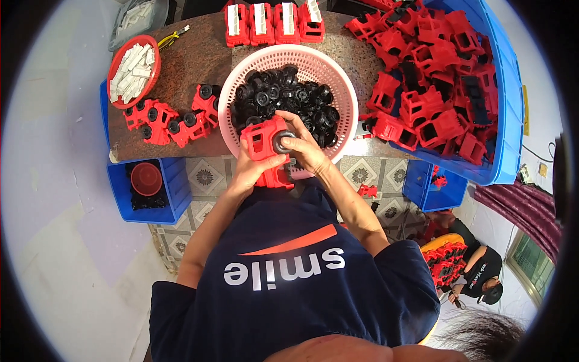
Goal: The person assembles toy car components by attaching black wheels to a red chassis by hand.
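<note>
A red toy truck body (263, 141) is held over the near rim of a pink basket (227, 99). My left hand (250, 168) grips it from the left and below. With my right hand (306, 148) I press a black toy wheel (283, 142) against the truck's right side, thumb on the wheel's face. Many loose black wheels (271, 96) fill the basket just beyond. Another red toy piece (275, 178) shows below the held truck, close to my shirt; what supports it is hidden.
Left of the basket lie red trucks with wheels (158, 123), and a red basket of white parts (132, 75). Red trucks with white tops (274, 25) line the far edge. A big blue crate (509, 114) of red bodies flanks the right. A co-worker (479, 259) is at lower right.
</note>
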`<state>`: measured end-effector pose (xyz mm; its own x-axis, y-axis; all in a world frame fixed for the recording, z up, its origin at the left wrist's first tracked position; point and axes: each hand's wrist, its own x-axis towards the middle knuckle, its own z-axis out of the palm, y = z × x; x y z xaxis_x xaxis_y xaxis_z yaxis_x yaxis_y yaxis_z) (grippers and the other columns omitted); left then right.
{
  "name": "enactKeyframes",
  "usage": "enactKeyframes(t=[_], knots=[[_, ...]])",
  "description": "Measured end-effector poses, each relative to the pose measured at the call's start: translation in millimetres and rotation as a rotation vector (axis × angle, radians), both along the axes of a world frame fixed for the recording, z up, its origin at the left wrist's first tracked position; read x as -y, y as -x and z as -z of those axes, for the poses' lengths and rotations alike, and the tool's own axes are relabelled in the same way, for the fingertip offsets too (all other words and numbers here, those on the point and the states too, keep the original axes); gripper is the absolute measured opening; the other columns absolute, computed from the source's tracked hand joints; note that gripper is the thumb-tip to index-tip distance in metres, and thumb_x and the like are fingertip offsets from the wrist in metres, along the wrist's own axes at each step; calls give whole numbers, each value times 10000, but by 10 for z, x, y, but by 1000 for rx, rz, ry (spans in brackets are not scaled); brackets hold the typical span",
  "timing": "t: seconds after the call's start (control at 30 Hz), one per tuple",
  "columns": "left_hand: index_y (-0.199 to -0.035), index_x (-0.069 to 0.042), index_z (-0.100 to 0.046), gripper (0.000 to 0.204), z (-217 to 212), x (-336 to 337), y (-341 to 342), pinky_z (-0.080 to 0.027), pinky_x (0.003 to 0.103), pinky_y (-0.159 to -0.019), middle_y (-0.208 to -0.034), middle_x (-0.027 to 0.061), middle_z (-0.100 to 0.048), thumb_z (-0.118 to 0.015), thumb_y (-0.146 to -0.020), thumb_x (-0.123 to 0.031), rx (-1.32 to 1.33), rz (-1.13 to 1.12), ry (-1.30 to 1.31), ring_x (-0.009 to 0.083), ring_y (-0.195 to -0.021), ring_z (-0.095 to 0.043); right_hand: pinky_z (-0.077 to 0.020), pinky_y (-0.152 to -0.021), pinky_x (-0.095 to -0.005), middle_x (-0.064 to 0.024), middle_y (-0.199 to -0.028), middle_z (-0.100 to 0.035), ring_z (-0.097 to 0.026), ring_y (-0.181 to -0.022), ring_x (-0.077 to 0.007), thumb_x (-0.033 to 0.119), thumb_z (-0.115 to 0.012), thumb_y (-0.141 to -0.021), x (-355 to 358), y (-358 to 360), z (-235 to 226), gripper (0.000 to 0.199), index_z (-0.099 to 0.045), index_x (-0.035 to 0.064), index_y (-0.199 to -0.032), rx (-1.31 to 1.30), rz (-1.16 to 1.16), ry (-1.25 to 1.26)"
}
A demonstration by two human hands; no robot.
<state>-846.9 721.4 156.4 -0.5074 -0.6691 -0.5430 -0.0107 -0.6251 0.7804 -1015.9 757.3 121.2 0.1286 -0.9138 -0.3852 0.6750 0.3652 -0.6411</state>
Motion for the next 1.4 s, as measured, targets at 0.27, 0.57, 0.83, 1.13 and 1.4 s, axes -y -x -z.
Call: enactKeyframes(t=[0.27,0.57,0.83,1.13,1.4], knots=[[-1301,-56,-473,609,91,-80,-78,-505,341,-923,-1198,73,-585,-752,-763,-115,91,-104,-50,188,-1104,-590,-438,-966,-355,-142,-1158,-571,-554,-1079,-210,160,-732,-790,25,-136,150,602,-474,95,-1331,-150,21,-78],[-1312,-58,-466,606,200,-118,-307,-517,334,-899,-1186,79,-581,-752,-785,-147,52,-245,-136,176,-1066,-601,-393,-1011,-383,-129,-1190,-559,-512,-1146,-218,185,-717,-846,168,-269,83,539,-460,82,-1309,-315,-155,121],[-1289,-51,-465,549,353,-127,-189,-504,333,-915,-1182,77,-579,-731,-819,-145,36,-371,-5,172,-1079,-588,-443,-913,-308,-92,-1076,-593,-557,-1001,-162,304,-753,-819,387,-161,265,573,-500,87,-1286,-166,-253,8],[-1404,-51,-385,600,287,497,-113,-497,346,-973,-1299,80,-543,-671,-876,-66,-15,-537,46,179,-1156,-564,-515,-802,-462,-183,-967,-698,-666,-923,-356,551,-643,-817,1046,456,1527,529,-700,39,-938,-1493,-150,-563],[-1321,-52,-401,616,390,703,-105,-499,355,-962,-1251,88,-564,-758,-825,-132,-65,-540,111,192,-1121,-585,-482,-656,-227,3,-844,-668,-600,-750,-71,99,-757,-834,562,448,337,188,-671,41,-990,-439,227,35]])
